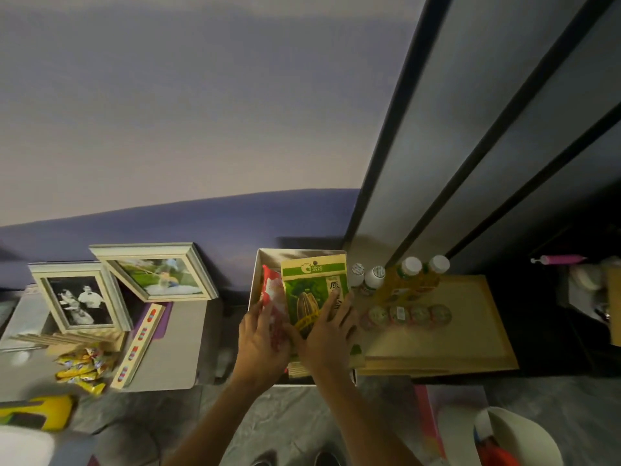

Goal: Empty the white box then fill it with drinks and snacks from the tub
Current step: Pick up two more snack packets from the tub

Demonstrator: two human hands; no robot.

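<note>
Head: right hand (331, 334) on green packet (309, 287)

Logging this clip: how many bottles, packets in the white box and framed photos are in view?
Bottles: 4
Packets showing in the white box: 2, a red packet and a green packet
Framed photos: 2
Total: 8

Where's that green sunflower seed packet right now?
The green packet lies in the white box, centre of the head view, under the right hand, a red snack packet left of it and white-capped bottles to its right.
</note>
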